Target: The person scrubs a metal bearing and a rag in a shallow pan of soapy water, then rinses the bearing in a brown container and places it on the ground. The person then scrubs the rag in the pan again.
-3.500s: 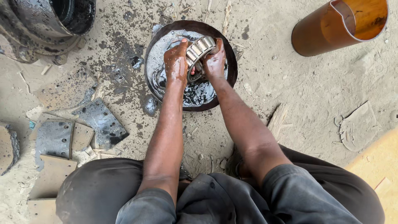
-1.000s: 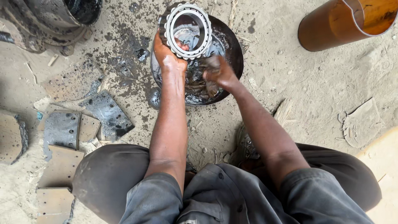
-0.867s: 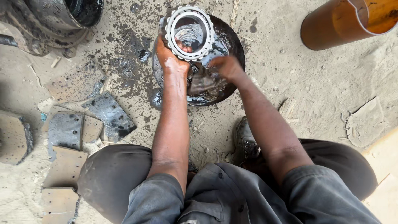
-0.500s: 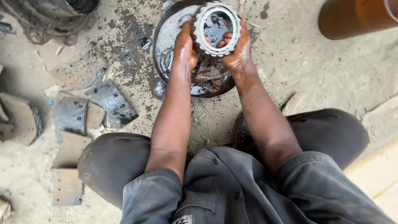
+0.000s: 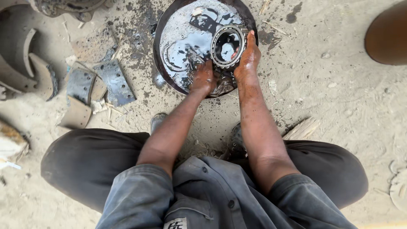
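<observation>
Right hand (image 5: 247,57) grips bearing ring (image 5: 228,46) over oily basin (image 5: 169,25); left hand (image 5: 203,77) in liquid.

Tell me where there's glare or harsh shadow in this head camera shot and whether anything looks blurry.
Head view: soft, even daylight with no hard shadows on the sandy ground; bright sky glare on the dark liquid in the round pan; the bearing ring, right hand and left hand look sharp; the brown cylinder is cropped at the edge.
</observation>
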